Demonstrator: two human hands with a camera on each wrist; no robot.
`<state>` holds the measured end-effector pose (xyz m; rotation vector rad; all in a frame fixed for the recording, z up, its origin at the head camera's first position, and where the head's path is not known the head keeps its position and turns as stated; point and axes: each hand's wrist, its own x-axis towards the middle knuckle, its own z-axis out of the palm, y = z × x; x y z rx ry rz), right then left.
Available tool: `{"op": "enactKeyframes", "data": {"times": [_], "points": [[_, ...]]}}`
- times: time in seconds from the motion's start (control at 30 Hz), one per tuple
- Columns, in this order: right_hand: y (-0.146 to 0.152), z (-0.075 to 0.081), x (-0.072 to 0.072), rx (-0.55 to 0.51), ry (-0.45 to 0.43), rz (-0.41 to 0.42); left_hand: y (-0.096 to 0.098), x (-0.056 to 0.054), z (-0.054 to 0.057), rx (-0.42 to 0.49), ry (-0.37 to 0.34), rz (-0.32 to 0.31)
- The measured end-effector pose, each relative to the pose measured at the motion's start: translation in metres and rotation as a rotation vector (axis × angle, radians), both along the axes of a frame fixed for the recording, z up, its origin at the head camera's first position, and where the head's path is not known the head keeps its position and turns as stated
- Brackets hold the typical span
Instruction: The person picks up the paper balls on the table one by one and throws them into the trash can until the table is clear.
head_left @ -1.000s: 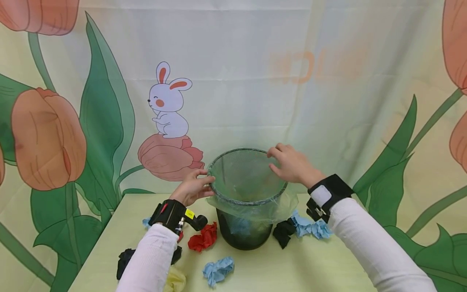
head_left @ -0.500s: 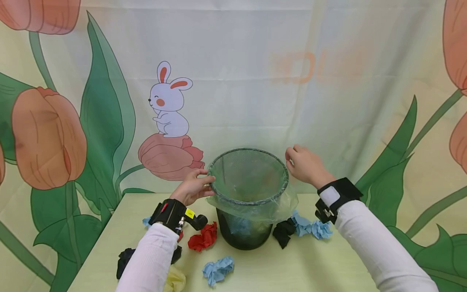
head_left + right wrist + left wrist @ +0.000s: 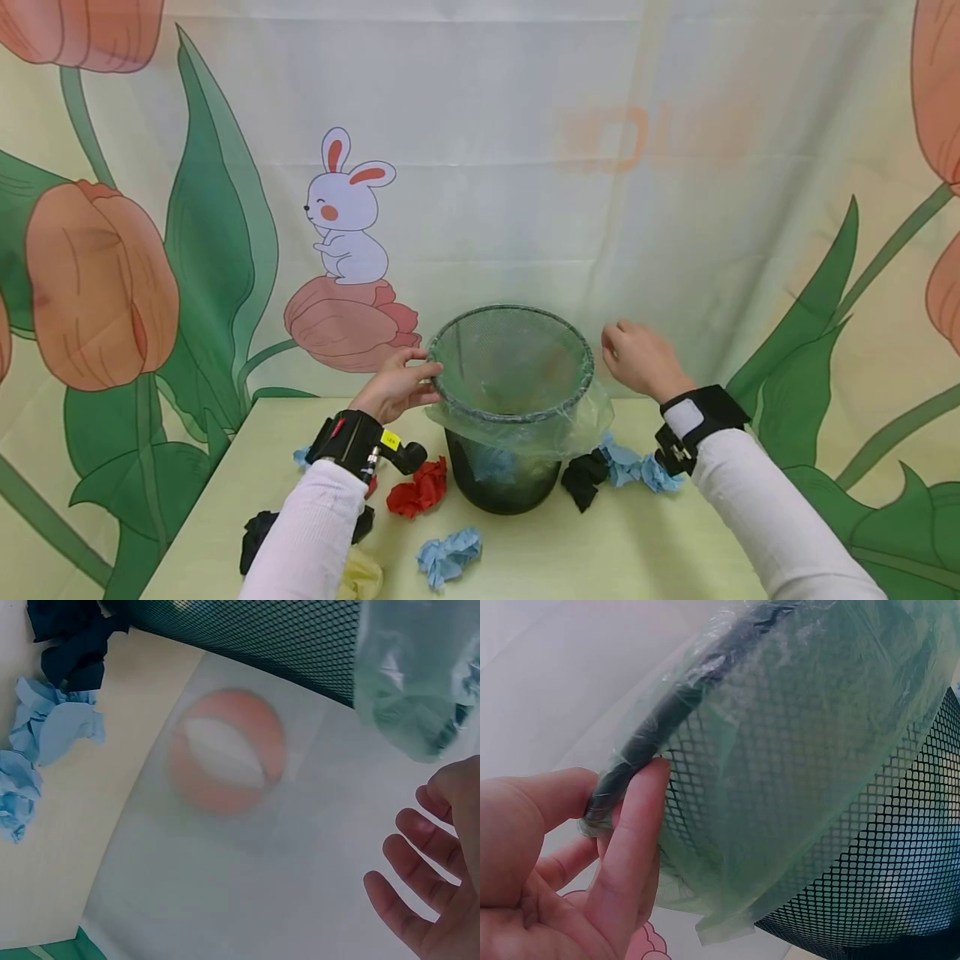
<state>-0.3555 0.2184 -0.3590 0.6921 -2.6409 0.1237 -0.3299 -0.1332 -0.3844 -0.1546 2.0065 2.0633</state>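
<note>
A black mesh wastebasket stands upright on the table, lined with a thin green plastic bag folded outward over its rim. My left hand grips the bagged rim on the left side, thumb on one face and fingers on the other; the left wrist view shows this left hand close up. To the right of the rim, in the air, my right hand holds nothing. In the right wrist view the right hand has loosely bent fingers, just apart from the bag's hanging edge.
Crumpled paper lies around the basket: a red ball, a light blue one in front, a yellow one, black paper at left. Right of it are black paper and light blue paper. A printed curtain hangs behind.
My right hand has left the basket's right rim, moving outward to the right and then slightly down. The left hand stays on the rim; the basket has not moved.
</note>
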Motion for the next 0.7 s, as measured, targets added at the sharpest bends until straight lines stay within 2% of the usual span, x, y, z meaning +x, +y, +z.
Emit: {"op": "enactKeyframes", "data": {"times": [0.23,0.43,0.7], "points": [[0.002,-0.020,0.002,-0.014,-0.018,-0.002,-0.001,0.001,0.000,-0.005,0.003,0.000],[0.002,-0.038,0.008,-0.034,-0.101,-0.038,-0.001,0.002,-0.001,-0.003,0.006,-0.002],[0.001,-0.064,0.017,0.022,-0.229,-0.095,-0.002,0.004,-0.001,0.001,0.008,-0.008]]}}
